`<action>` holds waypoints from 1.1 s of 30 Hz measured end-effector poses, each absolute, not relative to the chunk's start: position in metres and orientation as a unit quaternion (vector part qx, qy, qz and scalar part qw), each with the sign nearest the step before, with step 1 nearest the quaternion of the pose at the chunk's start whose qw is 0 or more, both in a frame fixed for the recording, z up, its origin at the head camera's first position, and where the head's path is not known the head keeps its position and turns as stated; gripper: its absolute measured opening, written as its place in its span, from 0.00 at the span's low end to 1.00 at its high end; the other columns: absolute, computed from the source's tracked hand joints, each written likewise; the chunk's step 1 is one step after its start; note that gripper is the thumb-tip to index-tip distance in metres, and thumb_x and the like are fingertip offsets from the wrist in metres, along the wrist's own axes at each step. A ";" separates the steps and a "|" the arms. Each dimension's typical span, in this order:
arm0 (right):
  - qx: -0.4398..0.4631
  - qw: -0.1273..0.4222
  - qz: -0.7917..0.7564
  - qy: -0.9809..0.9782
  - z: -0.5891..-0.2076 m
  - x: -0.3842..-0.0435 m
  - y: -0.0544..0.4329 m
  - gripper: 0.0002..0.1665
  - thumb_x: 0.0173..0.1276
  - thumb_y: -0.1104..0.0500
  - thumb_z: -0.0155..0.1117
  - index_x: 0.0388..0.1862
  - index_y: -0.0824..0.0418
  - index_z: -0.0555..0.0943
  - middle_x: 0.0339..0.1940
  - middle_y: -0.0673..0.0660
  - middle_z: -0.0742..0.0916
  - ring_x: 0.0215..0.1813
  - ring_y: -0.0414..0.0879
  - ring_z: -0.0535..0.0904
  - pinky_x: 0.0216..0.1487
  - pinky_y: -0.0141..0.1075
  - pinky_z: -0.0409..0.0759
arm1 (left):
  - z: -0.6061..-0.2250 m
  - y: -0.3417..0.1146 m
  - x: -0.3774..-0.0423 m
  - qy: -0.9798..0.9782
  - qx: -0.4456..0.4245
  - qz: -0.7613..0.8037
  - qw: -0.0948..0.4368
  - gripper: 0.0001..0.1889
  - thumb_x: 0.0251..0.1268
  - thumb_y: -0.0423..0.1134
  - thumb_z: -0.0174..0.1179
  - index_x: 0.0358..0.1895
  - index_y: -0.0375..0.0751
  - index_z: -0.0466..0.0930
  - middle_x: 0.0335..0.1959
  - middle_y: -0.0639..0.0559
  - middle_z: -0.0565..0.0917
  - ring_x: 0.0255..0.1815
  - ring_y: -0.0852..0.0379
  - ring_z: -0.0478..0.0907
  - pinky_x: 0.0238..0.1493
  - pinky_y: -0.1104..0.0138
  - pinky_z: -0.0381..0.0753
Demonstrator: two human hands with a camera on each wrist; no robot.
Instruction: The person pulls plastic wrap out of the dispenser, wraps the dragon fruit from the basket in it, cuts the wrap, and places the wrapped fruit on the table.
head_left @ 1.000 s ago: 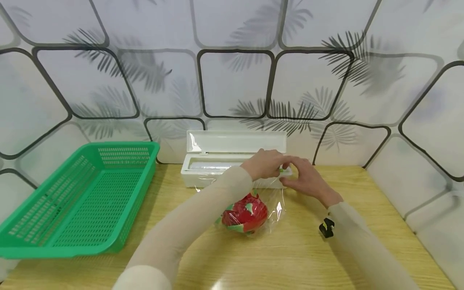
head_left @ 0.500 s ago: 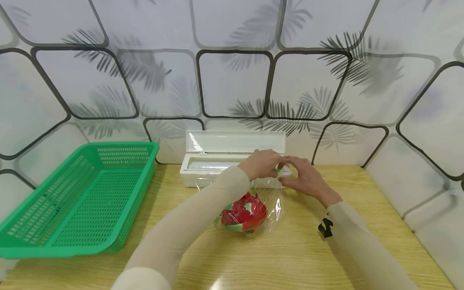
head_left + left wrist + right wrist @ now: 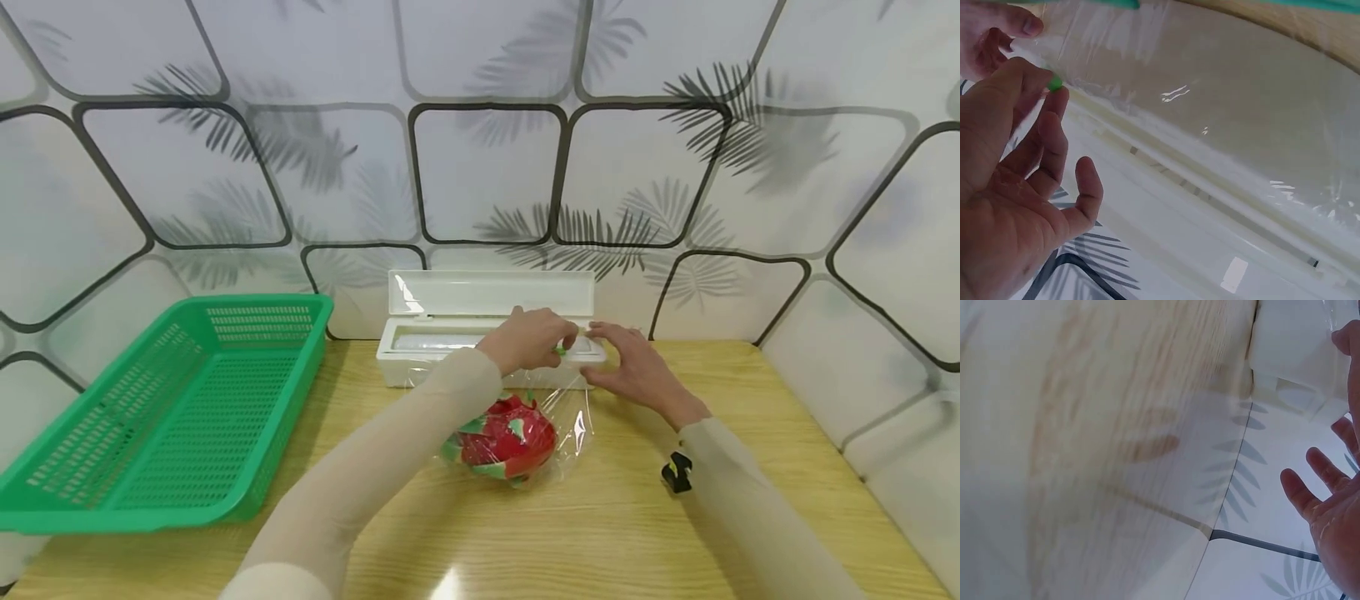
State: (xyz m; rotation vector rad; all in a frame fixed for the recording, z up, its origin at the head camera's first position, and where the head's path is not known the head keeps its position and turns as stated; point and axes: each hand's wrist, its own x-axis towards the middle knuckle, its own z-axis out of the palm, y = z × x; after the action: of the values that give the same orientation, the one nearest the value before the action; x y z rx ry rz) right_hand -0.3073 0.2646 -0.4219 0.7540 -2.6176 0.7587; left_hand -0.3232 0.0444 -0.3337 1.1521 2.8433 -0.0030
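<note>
My left hand (image 3: 525,340) pinches a small green slider (image 3: 1055,82) on the front edge of a white cling film dispenser (image 3: 420,371). The dispenser's lid stands raised, and a roll of film lies inside. My right hand (image 3: 637,371) grips the dispenser's right end, thumb at the front and index finger over the top; its other fingers (image 3: 1300,487) are spread in the right wrist view. Clear cling film (image 3: 573,425) runs from the dispenser over a red dragon fruit (image 3: 510,437) with green scales on the table. My left sleeve hides part of the film.
A green plastic basket (image 3: 247,467) stands on the left of the wooden table (image 3: 600,533). Behind the dispenser rises a patterned wall (image 3: 487,175), with another wall along the right side. A black clip-like piece (image 3: 677,472) sits at my right sleeve.
My left hand has slid a little leftward along the dispenser with the green slider, opening a gap from my right hand. The right hand and dragon fruit stay in place.
</note>
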 end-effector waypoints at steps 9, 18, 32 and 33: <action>0.262 0.156 0.278 -0.911 -0.424 -0.307 0.267 0.33 0.58 0.59 0.78 0.62 0.67 0.78 0.70 0.69 0.79 0.69 0.70 0.75 0.73 0.73 0.57 | -0.339 0.039 -0.319 0.934 0.354 -0.035 0.006 0.14 0.71 0.52 0.62 0.53 0.52 0.81 0.56 0.50 0.77 0.56 0.51 0.79 0.62 0.46 0.77; 0.267 0.163 0.269 -0.911 -0.425 -0.306 0.265 0.33 0.59 0.58 0.77 0.62 0.68 0.78 0.70 0.69 0.79 0.69 0.69 0.75 0.73 0.72 0.58 | -0.346 0.037 -0.319 0.942 0.335 -0.012 0.002 0.13 0.70 0.53 0.61 0.49 0.52 0.81 0.53 0.50 0.77 0.52 0.52 0.79 0.57 0.49 0.79; 0.263 0.171 0.271 -0.910 -0.427 -0.306 0.265 0.32 0.58 0.58 0.77 0.60 0.68 0.79 0.69 0.68 0.79 0.69 0.69 0.75 0.74 0.70 0.60 | -0.352 0.037 -0.319 0.950 0.310 0.000 -0.023 0.12 0.67 0.56 0.62 0.42 0.55 0.81 0.49 0.51 0.77 0.47 0.52 0.79 0.53 0.50 0.77; 0.263 0.171 0.271 -0.910 -0.427 -0.306 0.265 0.32 0.58 0.59 0.77 0.59 0.68 0.79 0.69 0.69 0.79 0.69 0.69 0.76 0.73 0.70 0.61 | -0.352 0.037 -0.319 0.951 0.309 0.001 -0.024 0.12 0.66 0.56 0.62 0.42 0.55 0.81 0.48 0.51 0.77 0.47 0.52 0.79 0.53 0.50 0.77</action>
State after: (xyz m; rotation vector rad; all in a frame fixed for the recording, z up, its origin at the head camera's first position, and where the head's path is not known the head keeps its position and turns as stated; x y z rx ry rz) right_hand -0.3064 0.2645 -0.4271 0.7470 -2.5841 0.7698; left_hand -0.3193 0.0370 -0.3518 0.9864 3.0323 0.0023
